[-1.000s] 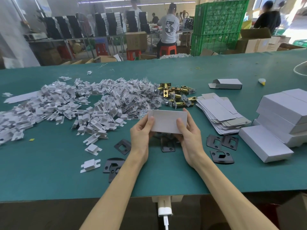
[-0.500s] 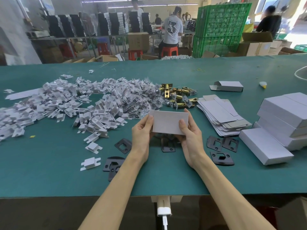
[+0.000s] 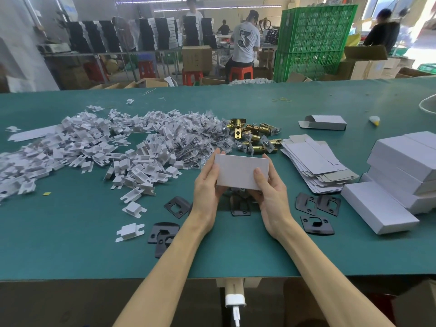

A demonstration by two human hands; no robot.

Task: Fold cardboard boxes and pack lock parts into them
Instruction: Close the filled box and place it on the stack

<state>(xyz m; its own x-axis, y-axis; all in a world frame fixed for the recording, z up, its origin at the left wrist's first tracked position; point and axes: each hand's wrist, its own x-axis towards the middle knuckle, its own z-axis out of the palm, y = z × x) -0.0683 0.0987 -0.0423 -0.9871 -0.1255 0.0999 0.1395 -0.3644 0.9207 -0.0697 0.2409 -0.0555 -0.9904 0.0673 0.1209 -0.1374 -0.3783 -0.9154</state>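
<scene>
Both hands hold one small white folded cardboard box (image 3: pixel 241 171) over the green table (image 3: pixel 70 244) at frame centre: the left hand (image 3: pixel 207 187) curls its fingers round the left end, while the right hand (image 3: pixel 271 197) lays its thumb on the face and wraps its fingers behind the right end. Black metal strike plates (image 3: pixel 316 224) lie under and beside the hands. Brass latch bolts (image 3: pixel 254 138) sit just above the box, flat white box blanks (image 3: pixel 313 166) and stacked white closed boxes (image 3: pixel 401 166) at right, and heaped white plastic inserts (image 3: pixel 82 147) at left.

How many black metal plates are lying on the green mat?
7 black plates: one left of the left hand, two overlapping nearer the person, one partly under the held box, three right of the right hand. More may hide beneath the hands.
</scene>
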